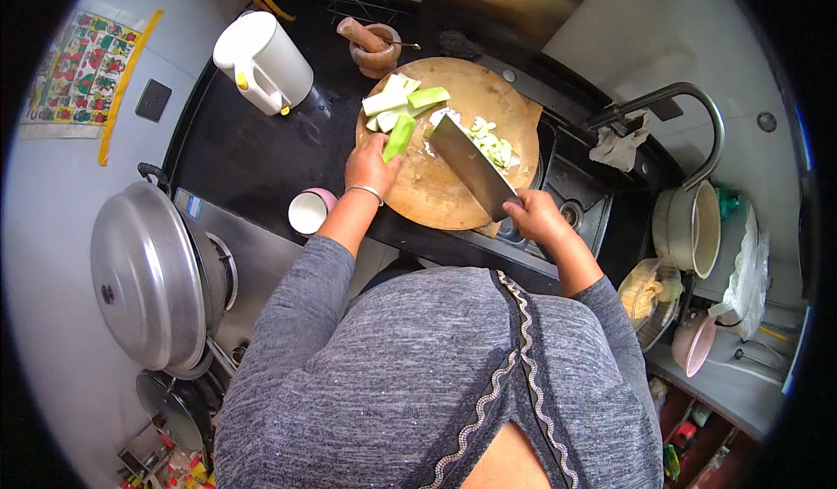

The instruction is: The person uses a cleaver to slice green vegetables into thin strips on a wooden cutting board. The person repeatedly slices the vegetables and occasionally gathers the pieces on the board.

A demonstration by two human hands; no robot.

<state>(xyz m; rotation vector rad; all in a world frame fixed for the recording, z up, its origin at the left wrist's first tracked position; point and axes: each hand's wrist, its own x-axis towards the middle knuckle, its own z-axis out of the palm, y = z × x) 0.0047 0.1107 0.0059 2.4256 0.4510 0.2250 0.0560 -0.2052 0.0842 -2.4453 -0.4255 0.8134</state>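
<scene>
On a round wooden chopping board my left hand holds a pale green vegetable piece near the board's left edge. Longer cut pieces lie in a pile just beyond it. My right hand grips a cleaver with a broad dark blade, which slants across the board's right half. Beside the blade, on its far side, is a heap of small green slices. The cleaver's handle is mostly hidden in my fist.
A white pitcher, a stone-like mortar with pestle and a pink cup with a white inside stand on the black counter. Right of the board are a sink and a curved faucet. A lidded metal wok sits at left.
</scene>
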